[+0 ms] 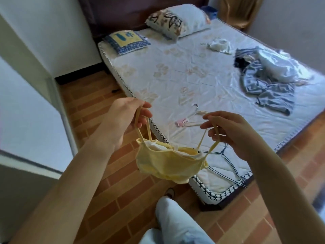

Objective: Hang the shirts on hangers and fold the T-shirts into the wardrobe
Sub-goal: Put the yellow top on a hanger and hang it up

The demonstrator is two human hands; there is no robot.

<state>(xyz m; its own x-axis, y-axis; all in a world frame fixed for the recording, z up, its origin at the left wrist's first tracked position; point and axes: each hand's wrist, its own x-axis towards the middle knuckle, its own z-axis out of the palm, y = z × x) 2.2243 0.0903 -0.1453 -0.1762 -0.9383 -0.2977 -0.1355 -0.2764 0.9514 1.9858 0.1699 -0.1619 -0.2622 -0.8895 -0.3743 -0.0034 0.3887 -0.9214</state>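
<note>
— Pale trousers [175,224] fill the bottom edge, with 1 foot on the brick-pattern floor [109,199] close to the corner of the bed [219,192]. Why does the person stand so close?

— Probably so the garment hangs within reach of the hanger. Both forearms are raised, and the yellow strappy top [168,164] dangles between them over the bed's near corner.

— How is it held?

— By its 2 strap loops. The left hand [126,118] has fingers and thumb curled and pinched on 1 loop; the right hand [226,131] has its fingertips closed on the other, the remaining fingers spread loosely. Holding the straps apart seems meant to open the top out so that it can be threaded.

— And the hanger?

— A white hanger with pink clips [191,118] lies flat on the mattress, just beyond the right hand, untouched.

— What else waits?

— A crumpled heap of blue-grey and white clothes [269,80] sits well apart on the far right, a small white garment [219,45] nearer the pillows [175,20]. No wardrobe can be made out for certain.
</note>
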